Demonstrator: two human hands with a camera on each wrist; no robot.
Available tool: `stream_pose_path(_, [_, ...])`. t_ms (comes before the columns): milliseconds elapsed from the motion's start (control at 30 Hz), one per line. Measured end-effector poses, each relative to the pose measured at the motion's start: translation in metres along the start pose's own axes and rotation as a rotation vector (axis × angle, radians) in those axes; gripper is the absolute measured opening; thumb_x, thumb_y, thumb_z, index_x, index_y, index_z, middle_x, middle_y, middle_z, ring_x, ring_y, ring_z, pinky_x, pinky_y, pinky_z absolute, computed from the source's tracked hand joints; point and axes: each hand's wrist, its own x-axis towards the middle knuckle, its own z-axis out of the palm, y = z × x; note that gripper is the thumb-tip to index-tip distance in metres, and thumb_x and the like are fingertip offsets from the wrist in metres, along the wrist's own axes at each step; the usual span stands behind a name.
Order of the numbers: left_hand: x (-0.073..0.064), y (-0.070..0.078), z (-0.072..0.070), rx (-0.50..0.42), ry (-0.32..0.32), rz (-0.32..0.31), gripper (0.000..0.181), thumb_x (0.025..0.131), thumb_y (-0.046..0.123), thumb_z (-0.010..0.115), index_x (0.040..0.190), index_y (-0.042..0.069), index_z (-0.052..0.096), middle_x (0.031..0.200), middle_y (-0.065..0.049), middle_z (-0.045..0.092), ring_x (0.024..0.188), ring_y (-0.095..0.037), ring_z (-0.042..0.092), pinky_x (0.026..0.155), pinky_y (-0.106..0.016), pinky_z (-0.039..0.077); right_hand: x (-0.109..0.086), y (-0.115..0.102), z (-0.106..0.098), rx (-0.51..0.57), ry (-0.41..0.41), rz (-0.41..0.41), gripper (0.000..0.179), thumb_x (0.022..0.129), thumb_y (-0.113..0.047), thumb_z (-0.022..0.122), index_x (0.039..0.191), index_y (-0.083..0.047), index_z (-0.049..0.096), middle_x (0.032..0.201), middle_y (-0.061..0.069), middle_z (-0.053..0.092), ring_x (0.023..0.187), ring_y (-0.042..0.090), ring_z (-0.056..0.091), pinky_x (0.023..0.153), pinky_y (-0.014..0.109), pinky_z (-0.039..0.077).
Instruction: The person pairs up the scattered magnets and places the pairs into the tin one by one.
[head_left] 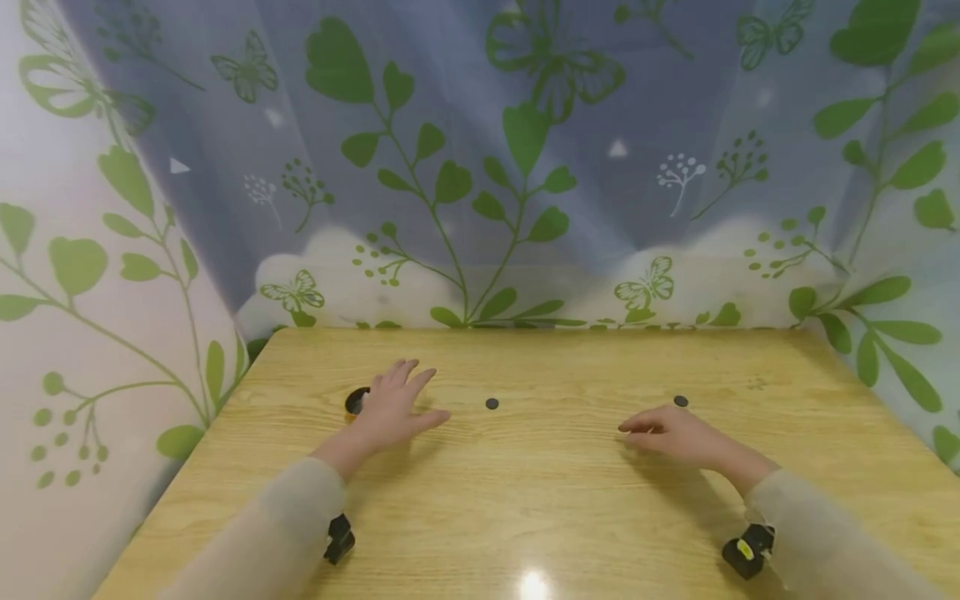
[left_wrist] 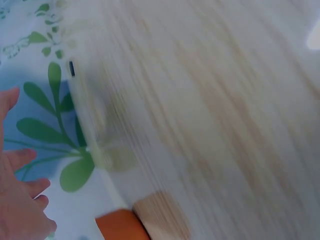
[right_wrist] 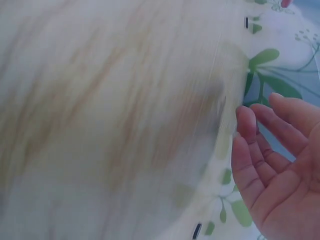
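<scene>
In the head view my left hand hovers over the left part of the wooden table, fingers spread and holding nothing. Partly hidden behind it is a small round container, dark inside; its orange side shows low in the left wrist view. My right hand is on the right side, low over the tabletop, its fingers loosely bent and nothing visible between them and the thumb. A small flat black disc lies between the hands, nearer the left one. Just beyond the right hand's knuckles lies a second black disc.
The wooden table reaches back to a curtain printed with green leaves and butterflies, which also hangs at both sides. A small black device sits at each wrist, on the left and on the right.
</scene>
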Motion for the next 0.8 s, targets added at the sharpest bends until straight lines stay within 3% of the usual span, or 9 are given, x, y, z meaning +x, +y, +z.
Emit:
stream_pose_path(133, [0.007,0.011,0.005,-0.005,-0.018,0.005,0.074,0.085,0.050,0.062,0.142,0.007,0.039,0.147,-0.021,0.028,0.138,-0.038,0.014,0.105,-0.060,0.012,-0.005,0.007,-0.008,0.035,-0.007,0.020,0.037,0.094,-0.019,0.056,0.118,0.010,0.058,0.113,0.024,0.060,0.089,0.026,0.064,0.073,0.034,0.052])
stream_pose_path(267, [0.015,0.021,0.011,-0.013,-0.041,0.006,0.072,0.085,0.046,0.064,0.141,0.007,0.040,0.145,-0.020,0.032,0.135,-0.037,0.025,0.106,-0.058,0.017,-0.012,0.014,-0.017,0.024,0.012,0.063,0.037,0.095,-0.019,0.055,0.117,0.009,0.058,0.110,0.022,0.061,0.085,0.024,0.064,0.071,0.036,0.052])
stream_pose_path(500, [0.026,0.038,0.020,-0.027,-0.123,-0.024,0.062,0.088,0.036,0.064,0.139,0.007,0.043,0.139,-0.019,0.041,0.121,-0.034,0.046,0.098,-0.050,0.036,-0.019,0.022,-0.032,-0.082,0.106,0.161,0.035,0.095,-0.018,0.054,0.116,0.010,0.059,0.106,0.024,0.062,0.085,0.029,0.063,0.070,0.040,0.052])
stream_pose_path(667, [0.035,0.047,0.027,0.000,-0.161,-0.032,0.052,0.089,0.030,0.065,0.133,0.006,0.051,0.129,-0.015,0.051,0.114,-0.028,0.053,0.094,-0.042,0.043,-0.023,0.033,-0.043,-0.184,0.211,0.262,0.034,0.095,-0.015,0.053,0.113,0.013,0.058,0.106,0.029,0.061,0.088,0.037,0.061,0.072,0.046,0.050])
stream_pose_path(800, [0.043,0.054,0.033,0.003,-0.188,-0.028,0.046,0.089,0.024,0.064,0.129,0.003,0.054,0.119,-0.013,0.059,0.107,-0.026,0.057,0.089,-0.039,0.046,-0.024,0.046,-0.049,-0.214,0.236,0.312,0.033,0.094,-0.012,0.052,0.111,0.016,0.057,0.105,0.031,0.060,0.088,0.039,0.060,0.074,0.049,0.048])
